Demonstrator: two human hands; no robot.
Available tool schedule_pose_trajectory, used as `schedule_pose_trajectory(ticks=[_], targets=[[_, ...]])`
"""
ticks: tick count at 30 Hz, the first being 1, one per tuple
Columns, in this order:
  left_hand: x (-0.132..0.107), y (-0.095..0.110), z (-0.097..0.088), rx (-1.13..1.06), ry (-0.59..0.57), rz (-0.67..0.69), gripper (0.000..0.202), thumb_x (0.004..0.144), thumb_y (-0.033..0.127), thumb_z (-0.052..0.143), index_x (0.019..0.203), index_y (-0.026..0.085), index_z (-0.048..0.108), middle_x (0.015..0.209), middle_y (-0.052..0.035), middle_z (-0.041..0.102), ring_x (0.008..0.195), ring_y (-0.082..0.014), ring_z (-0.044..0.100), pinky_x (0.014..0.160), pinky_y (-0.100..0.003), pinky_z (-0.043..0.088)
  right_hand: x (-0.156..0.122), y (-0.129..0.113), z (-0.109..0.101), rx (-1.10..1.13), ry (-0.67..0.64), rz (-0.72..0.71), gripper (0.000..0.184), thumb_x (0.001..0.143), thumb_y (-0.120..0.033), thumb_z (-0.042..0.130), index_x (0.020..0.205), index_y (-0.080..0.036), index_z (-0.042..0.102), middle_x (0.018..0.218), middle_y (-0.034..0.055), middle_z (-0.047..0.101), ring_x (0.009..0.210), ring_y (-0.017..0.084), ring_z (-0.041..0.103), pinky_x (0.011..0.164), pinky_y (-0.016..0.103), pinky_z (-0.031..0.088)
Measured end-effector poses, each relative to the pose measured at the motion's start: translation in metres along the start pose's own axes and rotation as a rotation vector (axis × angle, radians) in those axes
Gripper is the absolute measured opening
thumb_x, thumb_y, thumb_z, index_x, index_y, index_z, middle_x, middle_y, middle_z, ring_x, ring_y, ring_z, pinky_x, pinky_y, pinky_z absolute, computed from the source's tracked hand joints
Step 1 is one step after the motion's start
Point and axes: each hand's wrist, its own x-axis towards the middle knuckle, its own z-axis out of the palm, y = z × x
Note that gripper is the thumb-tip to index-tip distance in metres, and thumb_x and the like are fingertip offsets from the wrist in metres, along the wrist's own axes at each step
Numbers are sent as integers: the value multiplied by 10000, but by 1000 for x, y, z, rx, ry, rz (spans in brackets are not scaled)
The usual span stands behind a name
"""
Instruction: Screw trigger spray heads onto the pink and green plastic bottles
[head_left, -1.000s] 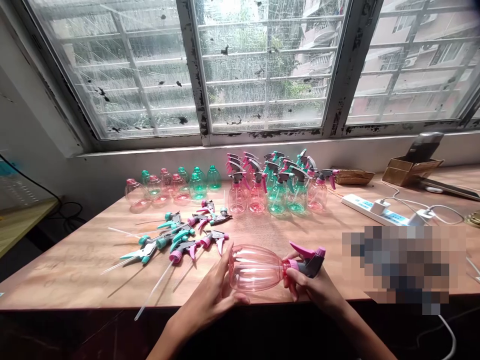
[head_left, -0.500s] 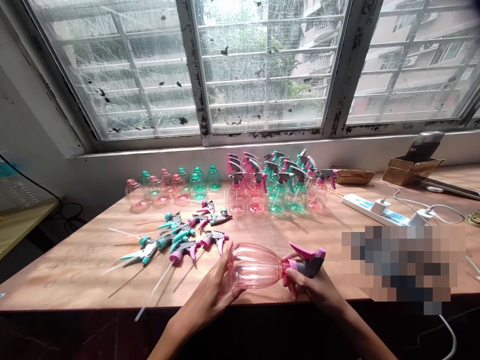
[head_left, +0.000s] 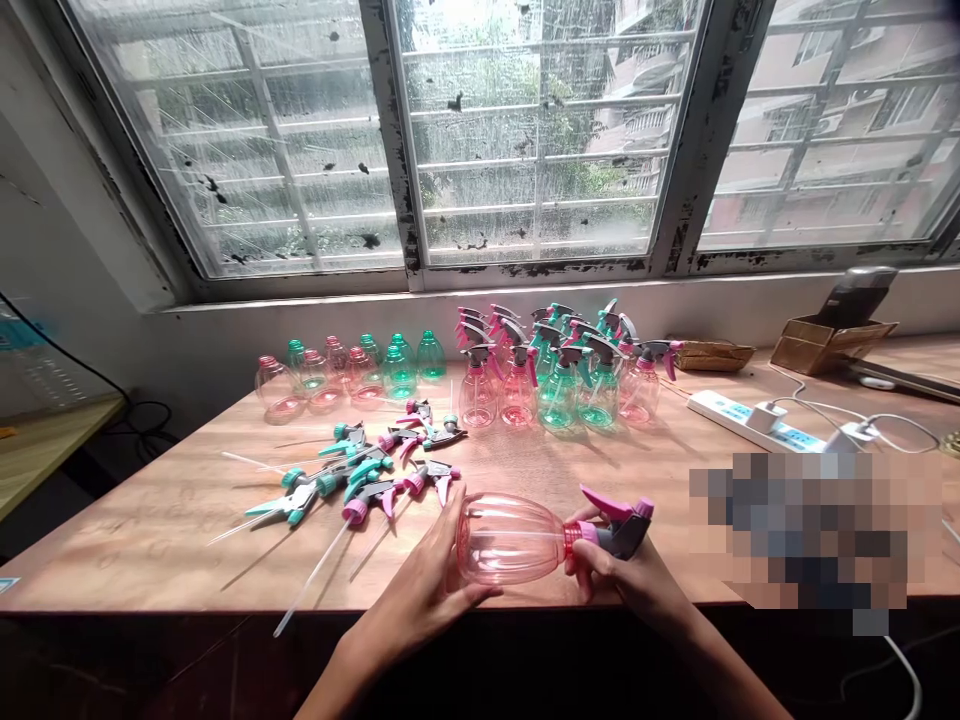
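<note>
A clear pink spray bottle (head_left: 510, 537) lies on its side over the front edge of the wooden table (head_left: 150, 540). My left hand (head_left: 427, 590) is wrapped round its rounded bottom end. My right hand (head_left: 626, 578) grips the pink collar at the bottle's neck, just below the grey and pink trigger head (head_left: 619, 520). Several loose trigger heads (head_left: 360, 475) with long dip tubes, teal and pink, lie just left of my left hand.
Finished spray bottles (head_left: 559, 375) stand in a cluster at the back centre. Open bottles without heads (head_left: 345, 370) stand at the back left. A white power strip (head_left: 757, 422) with cables and a cardboard box (head_left: 829, 340) sit at the right. A blurred patch covers the right front.
The bottle has stayed in both hands with only a slight turn; my left fingers shifted a little round its base. The view has drifted slightly.
</note>
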Motion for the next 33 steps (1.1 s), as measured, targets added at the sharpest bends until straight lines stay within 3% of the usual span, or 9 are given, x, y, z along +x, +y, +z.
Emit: schedule_pose_trajectory(ticks=[7, 11, 14, 19, 25, 29, 33], targets=[[2, 1, 1, -65, 12, -19, 1032, 893, 335, 736, 1610, 327, -7, 1654, -147, 260, 1479, -382, 342, 1190, -567, 332, 1, 0, 0, 2, -15, 6, 351, 815, -435, 796, 979, -202, 590, 673, 13, 735, 464, 158, 639, 500, 304, 535], [0, 10, -2, -145, 4, -42, 1027, 894, 332, 737, 1605, 372, -4, 1686, -103, 184, 1490, -370, 323, 1187, -527, 357, 2, 1, 0, 7, -30, -16, 350, 824, -426, 791, 1002, -203, 587, 679, 8, 730, 466, 154, 636, 490, 290, 520], [0, 16, -3, -164, 9, -40, 1025, 906, 315, 721, 1606, 353, -27, 1672, -109, 230, 1501, -361, 301, 1181, -521, 372, 2, 1, -1, 12, -36, -1, 342, 823, -424, 795, 989, -201, 595, 696, 19, 734, 473, 159, 645, 495, 292, 516], [0, 13, -3, -59, 10, -34, 1050, 897, 330, 738, 1610, 321, -32, 1675, -129, 214, 1520, -359, 254, 1225, -572, 248, 2, 0, 0, 16, -29, 11, 345, 811, -431, 809, 982, -204, 613, 685, 15, 728, 486, 168, 648, 523, 311, 522], [2, 6, -1, -54, 33, -21, 1014, 909, 350, 722, 1609, 339, -12, 1668, -137, 228, 1499, -359, 304, 1218, -565, 263, 2, -1, 0, 7, -40, 9, 339, 806, -440, 813, 948, -201, 618, 709, 23, 738, 491, 168, 655, 521, 311, 527], [2, 10, -1, -89, 16, -18, 1021, 908, 341, 722, 1606, 355, -22, 1616, -141, 327, 1382, -336, 481, 1161, -528, 396, 2, 0, -1, 5, -39, -2, 323, 830, -427, 795, 949, -203, 595, 697, 18, 738, 477, 156, 653, 512, 293, 519], [1, 13, -4, -123, 3, -20, 1062, 878, 354, 758, 1603, 377, -17, 1631, -120, 302, 1385, -339, 473, 1158, -510, 406, 2, 0, -1, -8, -56, 9, 326, 837, -429, 787, 952, -202, 584, 692, 20, 738, 479, 163, 665, 506, 297, 527]])
